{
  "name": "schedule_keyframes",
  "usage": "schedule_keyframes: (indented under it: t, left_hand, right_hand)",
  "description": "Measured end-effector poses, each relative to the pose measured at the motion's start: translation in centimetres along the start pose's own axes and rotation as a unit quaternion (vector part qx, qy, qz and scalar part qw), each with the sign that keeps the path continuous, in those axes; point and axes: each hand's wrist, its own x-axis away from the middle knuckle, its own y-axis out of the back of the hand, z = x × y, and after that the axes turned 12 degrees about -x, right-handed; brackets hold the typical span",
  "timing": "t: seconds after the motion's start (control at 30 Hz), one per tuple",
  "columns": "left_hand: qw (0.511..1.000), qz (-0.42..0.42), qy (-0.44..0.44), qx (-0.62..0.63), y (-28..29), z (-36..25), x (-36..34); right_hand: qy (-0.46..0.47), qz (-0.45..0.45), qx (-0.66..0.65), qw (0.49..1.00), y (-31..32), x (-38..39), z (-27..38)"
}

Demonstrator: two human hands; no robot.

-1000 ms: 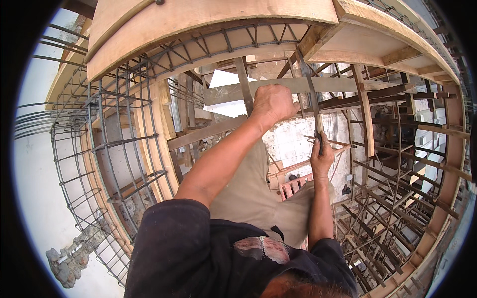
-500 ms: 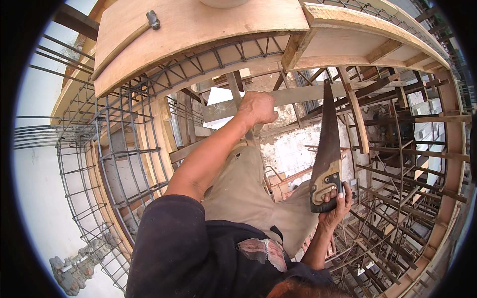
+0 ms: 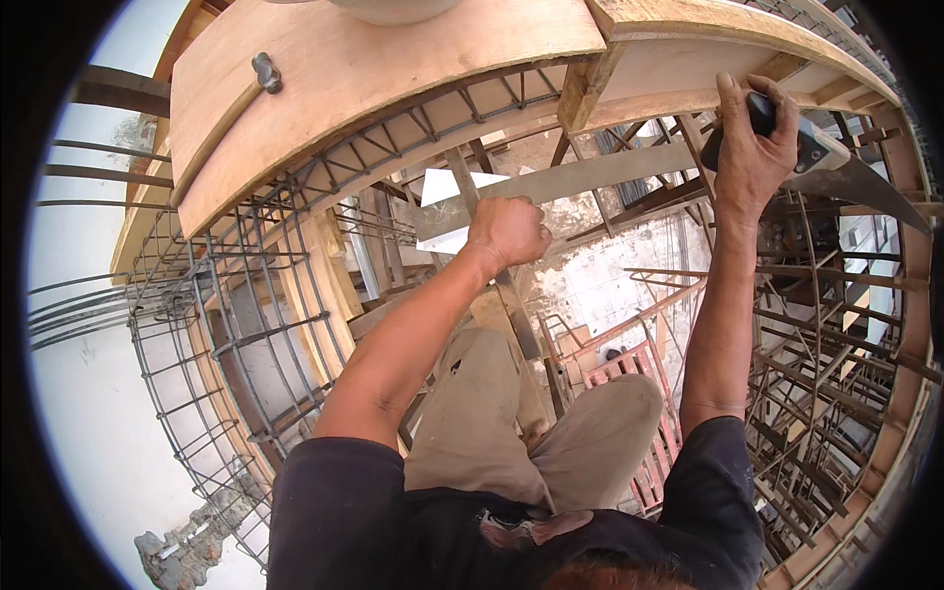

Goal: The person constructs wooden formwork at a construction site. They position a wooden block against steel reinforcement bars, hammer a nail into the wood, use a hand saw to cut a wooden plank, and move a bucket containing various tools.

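My left hand [image 3: 508, 232] is closed around a long grey wooden board [image 3: 600, 177], which slants across the open frame below the plywood. Part of the board shows to the left of my fist, and the rest reaches right toward my other hand. Stretched out at the far right, my right hand [image 3: 755, 147] grips a handsaw [image 3: 870, 190] by its black and pale handle. The saw's dark blade points right and slightly down, away from the board. A narrow upright timber passes beside my left hand; whether my fingers also touch it is hidden.
A hammer [image 3: 265, 74] lies on the curved plywood sheet [image 3: 393, 59], near a pale round container [image 3: 393, 8]. Rebar cages [image 3: 256, 305] stand at left. Props and poles [image 3: 816, 364] crowd the lower right. Between my knees, the view drops to a lower level with a red slatted panel [image 3: 649, 442].
My right hand has swung up and away from my body with the saw. The blade has turned from pointing away to pointing right. My left hand stays on the board.
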Motion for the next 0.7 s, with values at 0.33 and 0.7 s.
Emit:
schedule_keyframes:
  t: [0.33, 0.7]
  left_hand:
    - [0.998, 0.001, 0.009, 0.066, -1.2, 0.3, 0.2]
    - [0.997, 0.030, -0.002, 0.073, -1.6, 0.6, -0.3]
  right_hand:
    - [-0.041, 0.190, 0.318, 0.928, -6.1, -14.5, -8.1]
    - [-0.176, 0.220, 0.366, 0.887, -7.3, -15.7, -10.4]
